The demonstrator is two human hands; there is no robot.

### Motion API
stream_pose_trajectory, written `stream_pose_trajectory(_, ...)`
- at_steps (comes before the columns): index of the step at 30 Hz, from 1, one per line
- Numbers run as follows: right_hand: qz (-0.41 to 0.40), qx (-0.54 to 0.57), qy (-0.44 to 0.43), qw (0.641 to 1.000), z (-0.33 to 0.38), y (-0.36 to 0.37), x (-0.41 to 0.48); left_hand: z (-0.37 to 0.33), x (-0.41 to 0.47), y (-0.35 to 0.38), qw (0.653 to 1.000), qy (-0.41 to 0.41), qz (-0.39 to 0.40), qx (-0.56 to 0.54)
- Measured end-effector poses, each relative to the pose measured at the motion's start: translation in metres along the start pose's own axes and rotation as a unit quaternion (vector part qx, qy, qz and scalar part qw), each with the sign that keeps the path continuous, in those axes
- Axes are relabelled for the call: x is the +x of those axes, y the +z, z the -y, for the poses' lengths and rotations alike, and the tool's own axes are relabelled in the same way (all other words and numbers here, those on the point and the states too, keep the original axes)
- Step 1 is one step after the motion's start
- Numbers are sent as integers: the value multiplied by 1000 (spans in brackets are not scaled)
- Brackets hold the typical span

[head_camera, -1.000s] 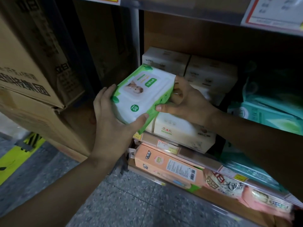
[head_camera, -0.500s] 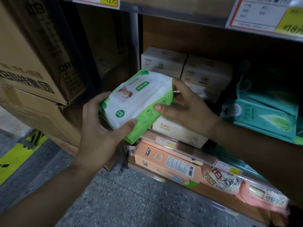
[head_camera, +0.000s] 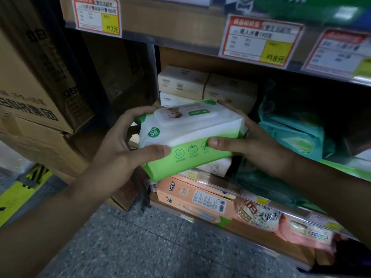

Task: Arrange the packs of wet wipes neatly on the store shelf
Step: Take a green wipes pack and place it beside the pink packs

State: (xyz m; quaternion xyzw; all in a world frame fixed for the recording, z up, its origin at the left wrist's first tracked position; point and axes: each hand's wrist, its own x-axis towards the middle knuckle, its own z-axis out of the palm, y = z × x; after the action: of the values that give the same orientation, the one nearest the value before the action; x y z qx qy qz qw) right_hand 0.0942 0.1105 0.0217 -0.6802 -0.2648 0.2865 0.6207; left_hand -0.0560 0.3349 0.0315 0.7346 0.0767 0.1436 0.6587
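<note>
Cardboard boxes (head_camera: 30, 101): stacked at the far left, beside the shelf (head_camera: 180, 40).
Left hand (head_camera: 120, 149): we've got it clamped on the wipes pack's left end.
Wipes pack (head_camera: 190, 135): green and white, lid up, held in front of the shelf's front edge.
Right hand (head_camera: 255, 145): gripping the pack's right end.
Teal packs (head_camera: 291, 133): on the shelf's right side.

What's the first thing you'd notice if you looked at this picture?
The bright green-and-white wipes pack, right in the middle, held between the left hand and right hand. Next, the yellow price tags on the shelf edge above, and the orange box below.
</note>
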Motion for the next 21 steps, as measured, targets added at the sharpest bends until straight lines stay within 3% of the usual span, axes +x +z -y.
stream_pose_trajectory(6,-24,33,7,999,18,-13,-37,-10,12,26,996,-24,5,-85)
stream_pose_trajectory(11,-114,26,-11,993,18,-18,-68,-15,16,55,992,-38,51,-110)
stream_pose_trajectory(16,-184,11,-25,983,22,-28,-101,-22,14,91,973,-59,44,-221)
stream_pose_trajectory(21,-241,18,-36,970,27,-48,-139,-29,8,140,966,-62,45,-247)
